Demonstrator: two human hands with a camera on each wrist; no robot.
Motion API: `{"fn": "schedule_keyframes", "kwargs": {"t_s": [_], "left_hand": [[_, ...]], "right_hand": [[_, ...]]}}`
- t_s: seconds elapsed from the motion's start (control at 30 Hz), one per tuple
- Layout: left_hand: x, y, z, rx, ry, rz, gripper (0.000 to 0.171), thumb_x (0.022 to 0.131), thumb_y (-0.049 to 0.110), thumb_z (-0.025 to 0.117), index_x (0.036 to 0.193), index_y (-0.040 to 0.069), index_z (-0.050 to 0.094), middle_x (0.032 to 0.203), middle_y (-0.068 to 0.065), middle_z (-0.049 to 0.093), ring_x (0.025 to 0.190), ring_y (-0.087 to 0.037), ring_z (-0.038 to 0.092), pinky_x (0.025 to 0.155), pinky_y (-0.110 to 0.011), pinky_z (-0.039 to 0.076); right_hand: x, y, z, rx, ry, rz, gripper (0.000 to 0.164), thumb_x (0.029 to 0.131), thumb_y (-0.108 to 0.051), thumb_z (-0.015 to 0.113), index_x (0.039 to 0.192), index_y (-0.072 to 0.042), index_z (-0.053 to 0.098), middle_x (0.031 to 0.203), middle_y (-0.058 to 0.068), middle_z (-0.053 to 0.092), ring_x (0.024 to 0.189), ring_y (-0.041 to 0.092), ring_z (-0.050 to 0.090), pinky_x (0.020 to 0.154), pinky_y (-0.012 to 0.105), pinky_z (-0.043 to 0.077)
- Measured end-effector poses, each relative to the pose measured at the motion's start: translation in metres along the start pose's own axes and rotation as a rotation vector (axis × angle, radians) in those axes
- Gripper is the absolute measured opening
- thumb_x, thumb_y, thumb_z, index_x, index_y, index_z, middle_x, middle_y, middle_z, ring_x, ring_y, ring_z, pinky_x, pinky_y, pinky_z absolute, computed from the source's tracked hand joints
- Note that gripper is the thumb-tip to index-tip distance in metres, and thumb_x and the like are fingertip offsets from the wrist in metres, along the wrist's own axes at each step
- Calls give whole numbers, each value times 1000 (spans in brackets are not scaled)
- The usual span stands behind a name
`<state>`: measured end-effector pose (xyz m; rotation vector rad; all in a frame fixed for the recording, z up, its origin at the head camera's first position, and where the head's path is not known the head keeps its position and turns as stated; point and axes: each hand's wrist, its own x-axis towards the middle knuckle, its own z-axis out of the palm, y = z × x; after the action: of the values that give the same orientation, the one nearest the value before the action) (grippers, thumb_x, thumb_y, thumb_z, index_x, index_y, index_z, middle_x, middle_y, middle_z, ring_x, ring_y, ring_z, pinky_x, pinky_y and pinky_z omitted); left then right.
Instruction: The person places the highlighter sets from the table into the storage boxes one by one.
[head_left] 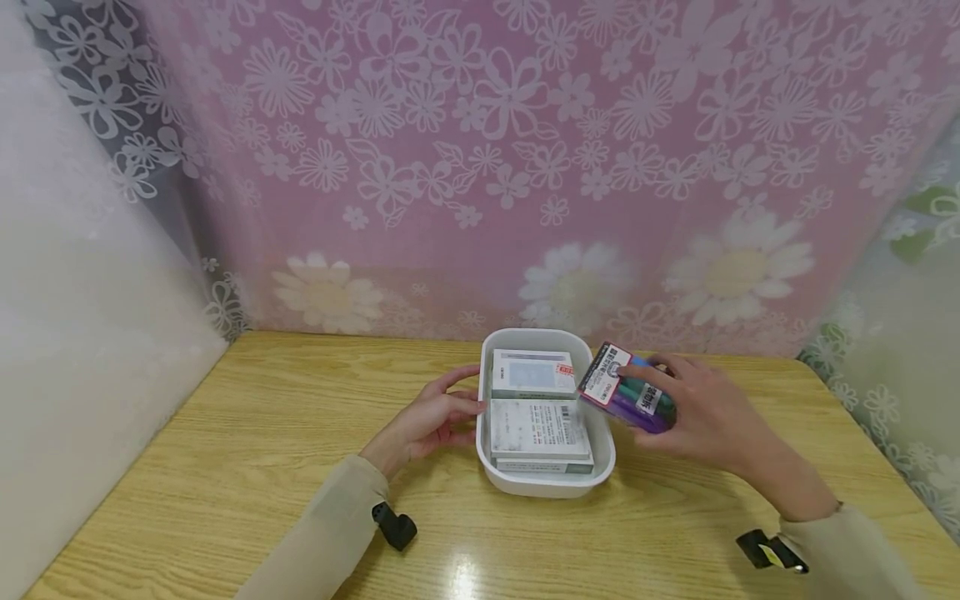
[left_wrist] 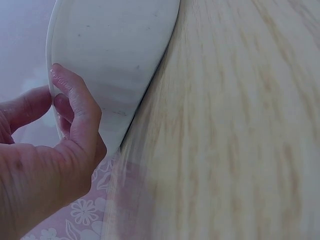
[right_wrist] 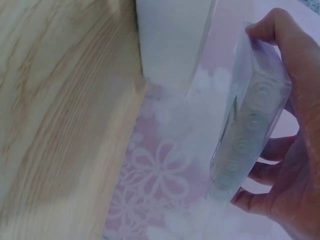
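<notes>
In the head view my left hand (head_left: 431, 417) holds the left side of a white plastic tub (head_left: 536, 487). The left wrist view has its thumb and curled fingers (left_wrist: 82, 107) pinching the tub's rim. My right hand (head_left: 712, 417) grips a clear plastic pack (head_left: 628, 387) with purple, green and blue contents and a printed label. It is tilted over the tub's right edge. A row of round ends shows through the pack (right_wrist: 245, 135) in the right wrist view, with the thumb and fingers at opposite edges.
Inside the tub lie several small printed boxes, among them a far box (head_left: 532, 372) with a red mark and a near one (head_left: 538, 429). The wooden table (head_left: 300, 467) ends at a pink flowered curtain (head_left: 450, 208).
</notes>
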<state>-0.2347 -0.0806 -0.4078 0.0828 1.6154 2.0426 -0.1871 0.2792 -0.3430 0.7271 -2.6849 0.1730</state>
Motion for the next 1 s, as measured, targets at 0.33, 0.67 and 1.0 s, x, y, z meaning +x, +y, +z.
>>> {"fn": "schedule_keyframes", "kwargs": {"t_s": [0.33, 0.67, 1.0], "left_hand": [[1, -1, 0, -7, 10, -2, 69, 95, 1, 64, 156, 20, 40, 109, -3, 69, 86, -14, 70, 66, -30, 58], [2, -2, 0, -4, 10, -5, 68, 95, 1, 63, 156, 20, 40, 108, -3, 69, 87, -13, 70, 67, -31, 58], [3, -1, 0, 10, 8, -6, 69, 95, 1, 63, 157, 20, 39, 110, -4, 68, 87, -13, 70, 68, -31, 58]], "right_hand": [[9, -17, 6, 12, -6, -71, 68, 70, -49, 85, 133, -28, 67, 129, 15, 64, 115, 42, 62, 87, 63, 52], [23, -38, 11, 28, -46, -131, 74, 68, -50, 83, 136, -26, 65, 133, 15, 64, 117, 39, 62, 89, 60, 53], [44, -53, 17, 46, -142, -190, 73, 73, -52, 80, 140, -32, 61, 139, 18, 61, 123, 44, 59, 93, 63, 51]]}}
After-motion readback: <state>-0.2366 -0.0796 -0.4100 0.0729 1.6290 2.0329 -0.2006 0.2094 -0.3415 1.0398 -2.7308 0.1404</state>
